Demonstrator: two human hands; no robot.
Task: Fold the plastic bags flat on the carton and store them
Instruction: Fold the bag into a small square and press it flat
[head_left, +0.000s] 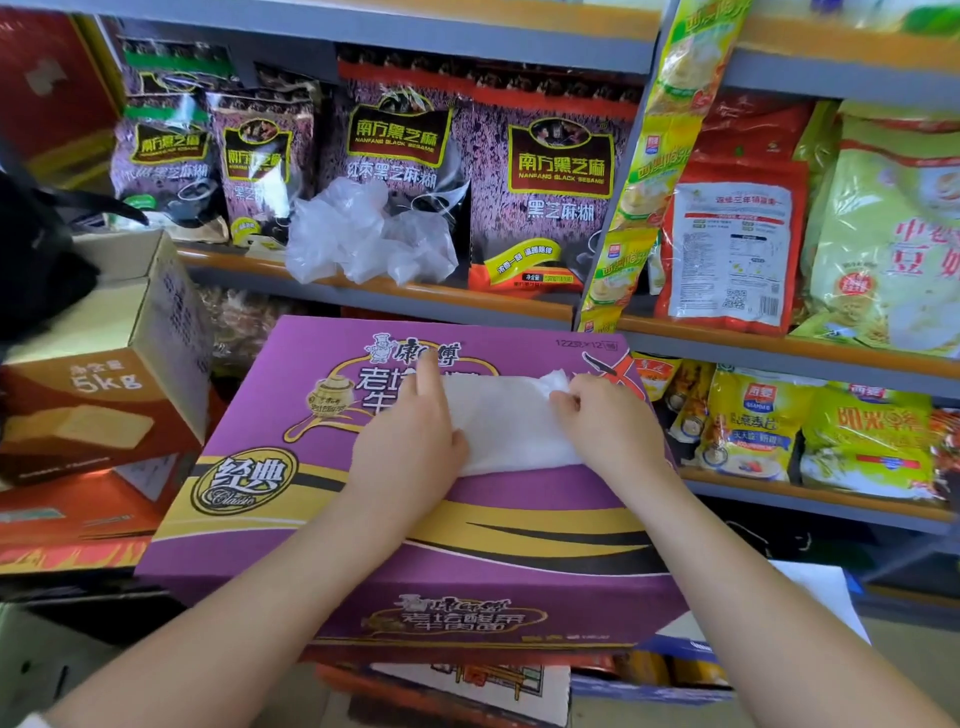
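Observation:
A white plastic bag (501, 421) lies flattened on top of a purple carton (291, 467) in front of me. My left hand (410, 441) presses down on the bag's left edge, index finger stretched forward. My right hand (605, 418) pinches the bag's right end, where the plastic bunches up. A heap of crumpled clear plastic bags (363, 234) sits on the shelf behind the carton, in front of the purple sesame packets.
Store shelves (363, 291) with packets of food run across the back and right. A brown 5kg carton (104, 374) stands at the left on red boxes. A black bag (31, 260) sits at the far left. More boxes lie under the purple carton.

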